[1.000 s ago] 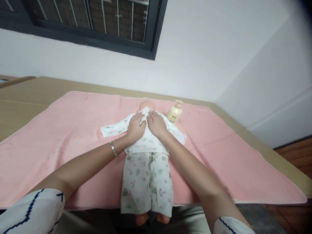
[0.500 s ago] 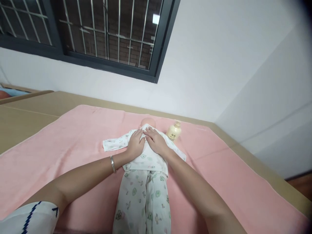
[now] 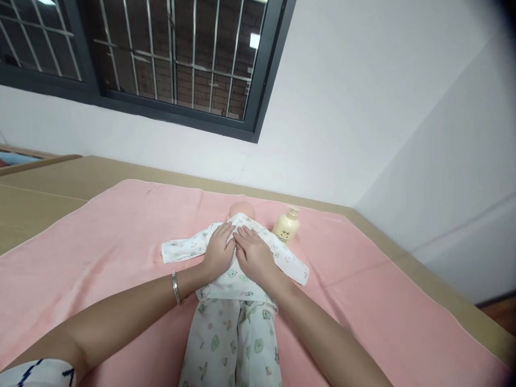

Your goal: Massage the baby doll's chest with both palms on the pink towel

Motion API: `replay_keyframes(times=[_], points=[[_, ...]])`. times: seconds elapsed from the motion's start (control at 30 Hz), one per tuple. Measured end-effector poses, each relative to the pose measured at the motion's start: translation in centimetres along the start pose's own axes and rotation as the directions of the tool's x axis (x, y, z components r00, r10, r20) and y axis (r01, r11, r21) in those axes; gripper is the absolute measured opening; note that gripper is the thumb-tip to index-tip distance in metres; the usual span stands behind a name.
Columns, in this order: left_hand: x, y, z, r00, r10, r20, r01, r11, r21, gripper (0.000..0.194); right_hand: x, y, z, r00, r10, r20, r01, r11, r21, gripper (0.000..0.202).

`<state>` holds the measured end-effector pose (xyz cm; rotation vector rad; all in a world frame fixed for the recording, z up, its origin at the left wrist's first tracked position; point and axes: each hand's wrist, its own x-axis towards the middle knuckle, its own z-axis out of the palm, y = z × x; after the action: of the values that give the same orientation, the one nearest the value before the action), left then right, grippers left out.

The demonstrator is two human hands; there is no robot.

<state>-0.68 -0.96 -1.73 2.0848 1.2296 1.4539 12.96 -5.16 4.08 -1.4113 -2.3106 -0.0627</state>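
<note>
My left hand [image 3: 220,251] and right hand [image 3: 255,257] lie flat, side by side, on the baby doll [image 3: 237,287], near a pump bottle [image 3: 286,226].

Trousers [image 3: 217,344]: cropped below | window [image 3: 161,59]: cropped above | bottle print [image 3: 284,235]: illegible

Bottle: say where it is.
In the head view, the bottle is on the pink blanket, right of the doll's head, beyond the shirt's right-side sleeve.
</note>
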Motion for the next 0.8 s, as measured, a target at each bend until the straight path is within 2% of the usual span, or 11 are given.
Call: replay_keyframes(times=[0.13,0.2,0.3,0.37,0.4,0.43,0.5,0.57,0.63,0.7,0.8], points=[[0.0,0.2,-0.1,1.000,-0.015,-0.002,0.015,1.000,-0.007,0.045,0.8,2.3,-0.4,0.987,-0.131,0.090,0.118,0.983,0.142,0.045],[0.0,0.3,-0.1,1.000,-0.031,-0.006,0.031,1.000,-0.004,0.045,1.1,3.3,-0.5,0.986,-0.127,0.112,0.105,0.977,0.184,0.047],[-0.1,0.3,-0.1,0.999,-0.039,0.000,0.039,0.999,-0.007,0.042,1.0,3.4,-0.2,0.990,0.106,0.092,-0.117,0.985,0.129,0.059],[-0.2,0.3,-0.1,0.999,-0.043,0.001,0.043,0.999,-0.014,0.041,0.7,2.5,0.0,0.963,0.264,0.055,-0.266,0.963,0.033,0.066],[-0.3,0.3,-0.1,0.999,-0.048,-0.003,0.048,0.999,-0.020,0.041,0.6,1.9,0.0,0.957,0.287,0.037,-0.287,0.958,-0.017,0.066],[-0.3,0.3,-0.1,0.998,-0.054,-0.012,0.054,0.998,-0.026,0.042,0.4,1.3,0.0,0.964,0.263,0.030,-0.261,0.964,-0.057,0.062],[-0.5,0.3,0.0,0.997,-0.071,-0.041,0.069,0.997,-0.040,0.044,0.3,0.6,-0.2,0.990,0.127,0.057,-0.122,0.988,-0.091,0.055],[-0.6,0.4,0.0,0.995,-0.080,-0.059,0.077,0.996,-0.048,0.046,0.5,0.7,-0.5,0.995,0.000,0.104,0.005,0.999,-0.048,0.051],[-0.7,0.5,-0.1,0.995,-0.079,-0.058,0.076,0.996,-0.044,0.047,0.9,1.6,-0.6,0.990,-0.052,0.132,0.048,0.998,0.033,0.051],[-0.6,0.7,-0.2,0.997,-0.065,-0.046,0.063,0.997,-0.034,0.047,1.3,2.7,-0.5,0.994,0.014,0.112,-0.024,0.996,0.082,0.051],[0.0,1.0,-0.6,0.998,-0.056,-0.016,0.056,0.998,-0.042,0.045,1.3,2.9,-0.2,0.966,0.255,0.042,-0.257,0.965,0.045,0.055]])
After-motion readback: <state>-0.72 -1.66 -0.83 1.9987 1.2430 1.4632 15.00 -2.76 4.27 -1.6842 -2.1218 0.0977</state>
